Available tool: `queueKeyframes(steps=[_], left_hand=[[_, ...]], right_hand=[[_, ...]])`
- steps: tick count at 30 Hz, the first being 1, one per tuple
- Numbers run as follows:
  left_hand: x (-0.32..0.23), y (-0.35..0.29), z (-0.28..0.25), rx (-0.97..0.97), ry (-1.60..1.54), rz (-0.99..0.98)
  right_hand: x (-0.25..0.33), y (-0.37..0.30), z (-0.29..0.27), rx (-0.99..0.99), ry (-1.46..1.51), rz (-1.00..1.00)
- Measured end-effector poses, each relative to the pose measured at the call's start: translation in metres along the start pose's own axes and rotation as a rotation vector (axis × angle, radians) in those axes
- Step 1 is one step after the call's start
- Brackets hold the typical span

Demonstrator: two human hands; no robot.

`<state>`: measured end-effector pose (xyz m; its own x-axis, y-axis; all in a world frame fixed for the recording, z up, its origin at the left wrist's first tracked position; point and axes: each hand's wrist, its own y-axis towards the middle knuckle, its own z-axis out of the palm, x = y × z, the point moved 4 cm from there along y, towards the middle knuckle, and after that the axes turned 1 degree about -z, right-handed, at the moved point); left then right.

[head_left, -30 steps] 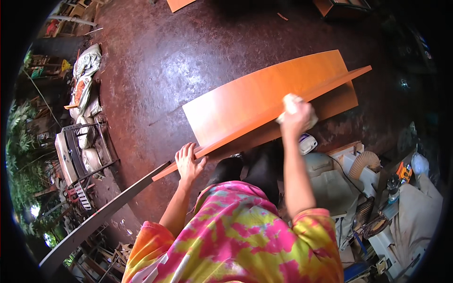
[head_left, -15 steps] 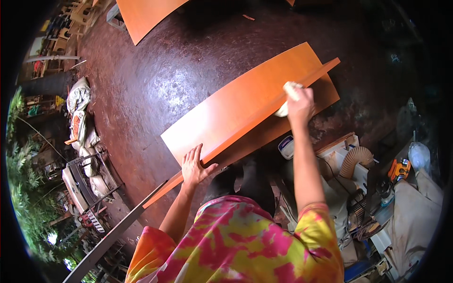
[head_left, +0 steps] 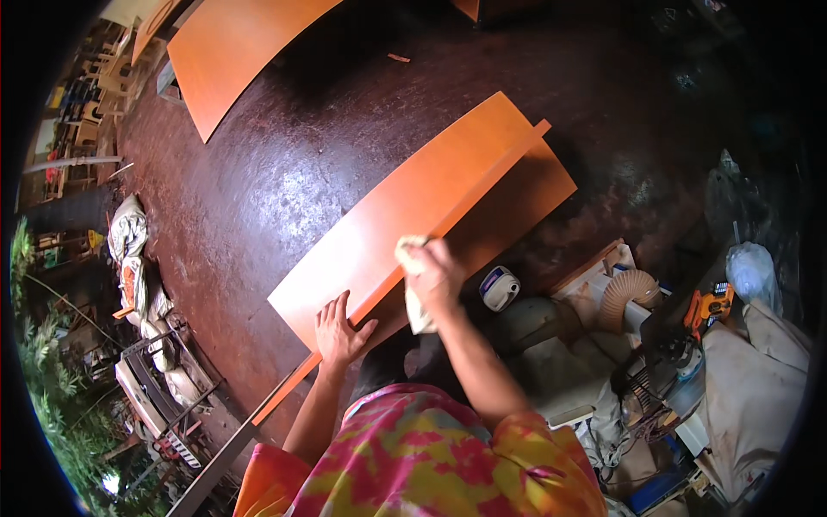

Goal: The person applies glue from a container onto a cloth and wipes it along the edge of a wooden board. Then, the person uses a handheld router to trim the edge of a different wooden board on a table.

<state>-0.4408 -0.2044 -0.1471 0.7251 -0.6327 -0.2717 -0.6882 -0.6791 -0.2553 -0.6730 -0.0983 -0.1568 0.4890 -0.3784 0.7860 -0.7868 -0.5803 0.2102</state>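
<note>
A long, glossy orange panel [head_left: 392,211] lies slantwise before me, its far end up and to the right. A narrow orange strip [head_left: 487,191] runs lengthwise along it and sticks out past both ends. My left hand [head_left: 338,331] is open, palm down with fingers spread, on the panel and strip near the close end. My right hand [head_left: 438,280] is closed around a pale cloth [head_left: 419,312] pressed to the strip near the middle. Part of the cloth hangs below the hand. Slight motion blur softens the right hand.
Beyond lies another orange panel [head_left: 245,56]. White sacks [head_left: 129,237] and a metal-framed item [head_left: 142,396] line the left. To the right are a white jug [head_left: 500,289], a ribbed hose [head_left: 629,299], an orange tool [head_left: 715,306] and a draped tan cover [head_left: 745,396].
My right hand has drawn the cloth along the strip from the far right end back toward my left hand. The left hand stays on the panel. The whole view has shifted somewhat.
</note>
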Motion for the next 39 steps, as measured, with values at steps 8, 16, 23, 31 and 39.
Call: queueKeyframes(steps=[8, 16, 23, 31, 39], left_hand=[[-0.010, 0.004, 0.002, -0.007, 0.007, 0.031], [-0.012, 0.001, 0.007, -0.050, -0.011, 0.076], [-0.010, -0.002, 0.008, -0.036, 0.007, 0.050], [-0.019, -0.002, 0.001, -0.050, 0.032, 0.082], [-0.019, -0.015, 0.004, -0.034, 0.041, 0.091]], right_hand=[[-0.139, 0.206, -0.127, -0.313, -0.322, 0.099], [-0.131, 0.208, -0.132, -0.259, -0.408, 0.231], [-0.020, 0.030, -0.030, 0.097, 0.000, -0.043], [-0.118, 0.194, -0.119, -0.183, -0.256, 0.181], [-0.144, 0.258, -0.167, -0.193, -0.401, 0.290]])
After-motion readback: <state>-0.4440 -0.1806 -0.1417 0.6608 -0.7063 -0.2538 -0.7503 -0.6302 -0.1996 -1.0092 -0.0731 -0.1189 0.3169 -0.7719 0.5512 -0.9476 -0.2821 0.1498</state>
